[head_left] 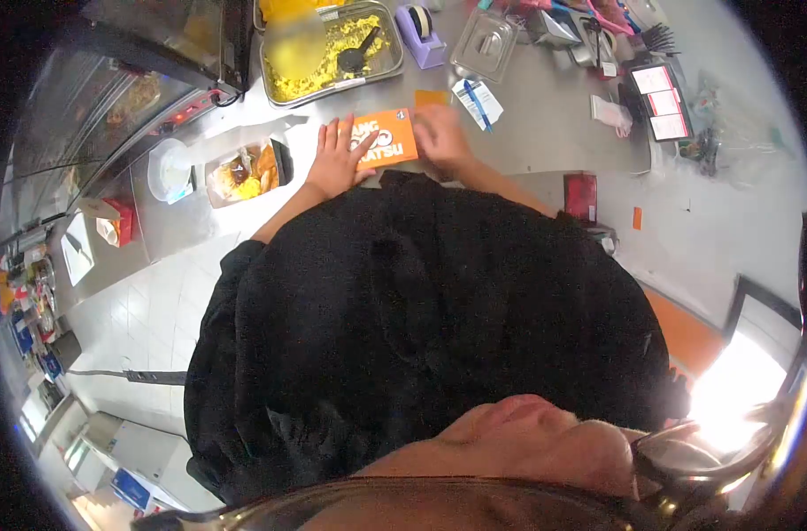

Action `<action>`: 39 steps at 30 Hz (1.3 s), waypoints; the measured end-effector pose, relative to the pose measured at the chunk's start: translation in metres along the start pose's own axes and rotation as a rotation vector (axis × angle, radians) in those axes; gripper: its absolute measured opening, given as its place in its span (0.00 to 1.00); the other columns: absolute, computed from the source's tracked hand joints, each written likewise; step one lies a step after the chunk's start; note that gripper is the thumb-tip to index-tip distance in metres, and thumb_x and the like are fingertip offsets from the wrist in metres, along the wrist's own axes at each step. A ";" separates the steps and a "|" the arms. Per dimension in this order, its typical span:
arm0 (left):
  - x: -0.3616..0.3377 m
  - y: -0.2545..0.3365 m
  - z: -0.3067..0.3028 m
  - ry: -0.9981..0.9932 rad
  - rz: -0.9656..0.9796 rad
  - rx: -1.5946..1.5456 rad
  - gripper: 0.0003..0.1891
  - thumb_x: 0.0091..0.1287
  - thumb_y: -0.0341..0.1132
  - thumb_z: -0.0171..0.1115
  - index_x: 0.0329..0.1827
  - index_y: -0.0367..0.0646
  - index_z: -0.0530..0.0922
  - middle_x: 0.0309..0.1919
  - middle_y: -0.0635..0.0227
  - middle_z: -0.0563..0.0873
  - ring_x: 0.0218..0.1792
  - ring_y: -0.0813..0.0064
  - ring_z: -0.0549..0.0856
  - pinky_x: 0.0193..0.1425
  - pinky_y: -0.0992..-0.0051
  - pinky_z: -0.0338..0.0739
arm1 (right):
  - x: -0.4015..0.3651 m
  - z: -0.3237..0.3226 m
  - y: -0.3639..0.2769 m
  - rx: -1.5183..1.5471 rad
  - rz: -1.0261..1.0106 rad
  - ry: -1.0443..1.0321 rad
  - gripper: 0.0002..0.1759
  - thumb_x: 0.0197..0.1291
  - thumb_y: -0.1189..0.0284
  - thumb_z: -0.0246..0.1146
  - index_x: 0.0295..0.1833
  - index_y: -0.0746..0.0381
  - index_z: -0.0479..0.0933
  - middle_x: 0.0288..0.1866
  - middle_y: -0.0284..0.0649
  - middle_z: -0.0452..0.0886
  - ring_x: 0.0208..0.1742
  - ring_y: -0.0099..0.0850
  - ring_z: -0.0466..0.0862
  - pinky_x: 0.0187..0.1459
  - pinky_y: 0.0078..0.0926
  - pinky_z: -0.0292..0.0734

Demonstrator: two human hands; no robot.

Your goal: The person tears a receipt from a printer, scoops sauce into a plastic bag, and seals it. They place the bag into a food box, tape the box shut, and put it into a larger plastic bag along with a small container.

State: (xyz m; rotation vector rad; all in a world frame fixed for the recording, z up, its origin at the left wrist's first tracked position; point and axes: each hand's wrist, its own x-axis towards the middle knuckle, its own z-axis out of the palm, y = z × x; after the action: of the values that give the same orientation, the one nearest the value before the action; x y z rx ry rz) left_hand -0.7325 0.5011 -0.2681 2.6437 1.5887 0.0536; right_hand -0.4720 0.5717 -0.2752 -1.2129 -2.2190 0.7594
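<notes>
An orange box (396, 126) with white lettering, part of it reading "KATSU", lies on the metal counter in front of my body. My left hand (335, 159) rests over the box's left end, its fingers spread and no grip on it. At the box's right end is my right hand (445, 140), blurred by motion, so its fingers do not show clearly. To the left, an open food tray (276, 157) holds browned pieces and something yellow. Behind the box, a metal pan (332, 87) contains yellow food and a black spoon (354, 58).
A purple tape dispenser (427, 49) stands behind the box, near a clear lid (486, 44) and a blue pen (479, 108) on paper. At left are a round clear container (169, 170) and a glass-fronted cabinet (111, 97). Three white labels (660, 103) sit at right.
</notes>
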 end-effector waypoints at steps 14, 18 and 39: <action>0.016 0.046 -0.005 -0.008 -0.433 -0.064 0.36 0.61 0.57 0.62 0.73 0.61 0.62 0.70 0.42 0.55 0.67 0.37 0.57 0.71 0.40 0.48 | 0.074 -0.033 0.180 0.219 0.495 0.491 0.12 0.64 0.68 0.57 0.45 0.65 0.81 0.42 0.50 0.84 0.46 0.42 0.83 0.49 0.35 0.76; 0.019 0.048 -0.006 -0.004 -0.459 -0.074 0.36 0.61 0.56 0.62 0.72 0.60 0.63 0.69 0.42 0.56 0.67 0.37 0.58 0.71 0.40 0.49 | 0.094 -0.018 0.200 0.289 0.428 0.434 0.14 0.65 0.66 0.58 0.47 0.65 0.80 0.41 0.48 0.84 0.45 0.39 0.83 0.46 0.34 0.77; 0.033 0.058 0.014 0.098 -0.623 -0.103 0.38 0.54 0.59 0.63 0.66 0.49 0.69 0.71 0.62 0.61 0.74 0.55 0.54 0.64 0.30 0.52 | 0.118 0.017 0.119 0.706 0.627 0.411 0.10 0.60 0.71 0.57 0.33 0.65 0.79 0.31 0.41 0.81 0.34 0.31 0.81 0.40 0.30 0.74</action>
State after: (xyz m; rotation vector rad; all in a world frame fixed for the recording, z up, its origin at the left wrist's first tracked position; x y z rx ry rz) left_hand -0.6652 0.5023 -0.2780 1.9889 2.2872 0.2286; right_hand -0.4702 0.7230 -0.3495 -1.4951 -1.0725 1.2513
